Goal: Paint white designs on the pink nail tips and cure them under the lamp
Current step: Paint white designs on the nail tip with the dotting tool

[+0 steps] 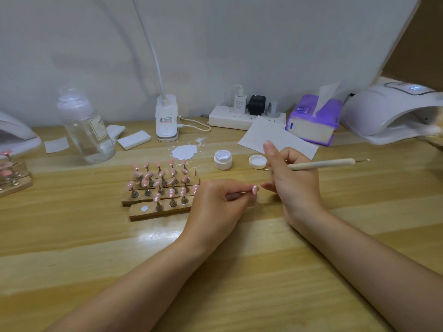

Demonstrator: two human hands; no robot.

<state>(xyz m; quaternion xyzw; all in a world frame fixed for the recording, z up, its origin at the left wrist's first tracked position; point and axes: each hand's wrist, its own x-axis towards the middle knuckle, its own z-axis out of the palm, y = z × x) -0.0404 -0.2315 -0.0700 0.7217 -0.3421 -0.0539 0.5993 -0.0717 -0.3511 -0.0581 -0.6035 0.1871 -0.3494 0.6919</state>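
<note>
My left hand [220, 202] pinches the stem of a small stand that carries one pink nail tip [254, 189] with white marks, pointing right. My right hand [290, 178] grips a thin nail-art brush [321, 164]; its wooden handle points right and its tip lies just above the held nail. Several pink nail tips [160, 180] stand on pegs in wooden strips [146, 213] left of my hands. An open white gel jar [223, 159] and its lid [257, 161] stand behind. The white curing lamp [393, 111] sits at the far right.
A white paint puddle [184, 152] lies on the wooden table. A clear bottle [86, 130], desk-lamp base [167, 118], power strip [242, 116], purple tissue box [314, 121] and paper sheet [273, 137] line the back. A second lamp [14, 135] and more nail stands [12, 176] are at left.
</note>
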